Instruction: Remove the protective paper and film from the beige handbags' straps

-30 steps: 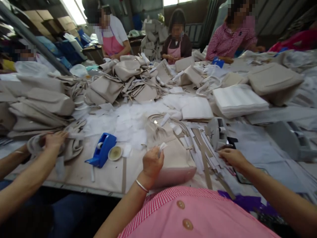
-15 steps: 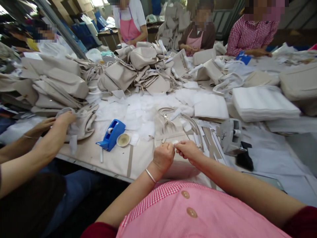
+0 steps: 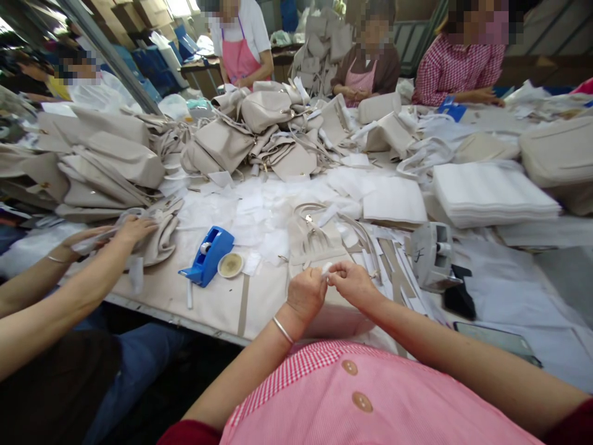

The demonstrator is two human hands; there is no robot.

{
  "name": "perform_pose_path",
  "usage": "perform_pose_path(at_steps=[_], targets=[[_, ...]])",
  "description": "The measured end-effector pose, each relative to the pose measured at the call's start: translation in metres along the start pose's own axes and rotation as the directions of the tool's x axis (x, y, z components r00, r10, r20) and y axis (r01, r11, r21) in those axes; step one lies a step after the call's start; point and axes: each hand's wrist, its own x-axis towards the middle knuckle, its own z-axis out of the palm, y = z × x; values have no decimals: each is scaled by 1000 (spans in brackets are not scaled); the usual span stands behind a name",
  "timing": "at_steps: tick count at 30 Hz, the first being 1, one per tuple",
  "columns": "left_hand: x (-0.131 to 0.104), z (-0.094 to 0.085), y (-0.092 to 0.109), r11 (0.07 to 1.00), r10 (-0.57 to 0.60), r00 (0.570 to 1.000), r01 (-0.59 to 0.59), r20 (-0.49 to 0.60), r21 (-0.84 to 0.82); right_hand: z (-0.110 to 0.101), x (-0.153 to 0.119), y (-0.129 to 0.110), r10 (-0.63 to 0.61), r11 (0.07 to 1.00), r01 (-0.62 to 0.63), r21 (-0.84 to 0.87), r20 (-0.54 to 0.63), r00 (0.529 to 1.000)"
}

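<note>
Both hands meet over the near part of a beige handbag (image 3: 319,250) that lies in front of me. My left hand (image 3: 306,292), with a bangle at the wrist, is closed on a small white piece (image 3: 326,268). Beside it, my right hand (image 3: 353,284) pinches the same piece between thumb and finger. Whether this is tape, foam or paper is too small to tell. The bag's strap (image 3: 365,232) curves along its right side, and a metal clasp (image 3: 309,219) shows on top.
Left of me stands a blue tape dispenser (image 3: 212,254) next to a round dish (image 3: 230,265). A grey dispenser (image 3: 430,256), a phone (image 3: 498,341) and stacked white foam sheets (image 3: 495,194) are on the right. Beige bags (image 3: 222,143) pile up behind. A co-worker's hands (image 3: 134,228) work at left.
My right fingers have opened slightly from a tighter pinch, and more of the white piece shows between my hands. The co-worker's hand at left has moved right over a bag.
</note>
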Motion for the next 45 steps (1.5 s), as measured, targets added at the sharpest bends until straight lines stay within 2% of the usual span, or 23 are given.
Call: perform_pose_path(at_steps=[5,8,12,16,21,27,29,32,34,36,38,39,42,45], targets=[[4,1,-3,971,-97,995,90,-17,-223,8,5,7,-97,989,88,-118,-78,992],[7,-2,-7,891,-173,985,150,-15,-429,14,8,3,-147,981,131,-141,-112,983],[9,-10,-15,709,-270,955,286,126,-645,21,17,2,-119,985,108,-135,-79,990],[11,-18,-20,490,-299,919,380,259,-785,27,29,4,-67,995,66,-76,-11,998],[9,-17,-25,209,-328,884,411,333,-887,31,37,-1,-35,999,32,37,98,995],[4,-7,-39,23,-321,864,416,387,-909,21,37,-9,-120,987,87,137,249,961],[5,-6,-41,14,-316,863,421,395,-907,18,36,-11,-136,971,64,231,309,941],[7,-8,-42,82,-271,880,425,390,-901,16,36,-12,-135,963,38,268,351,926],[7,-11,-46,107,-190,904,407,383,-907,17,38,-12,-124,969,37,246,351,928],[5,-14,-53,82,-88,925,376,369,-923,18,41,-10,-121,964,26,263,350,929],[0,-18,-63,57,-1,924,381,382,-923,18,46,-5,-131,946,13,325,343,930],[-4,-19,-68,75,32,913,404,408,-911,18,48,-1,-133,932,7,362,327,936],[-14,-22,-75,217,52,861,485,506,-847,18,51,7,-129,895,-22,445,306,943],[-19,-20,-71,367,22,848,487,530,-793,20,51,9,-128,882,-41,470,321,938]])
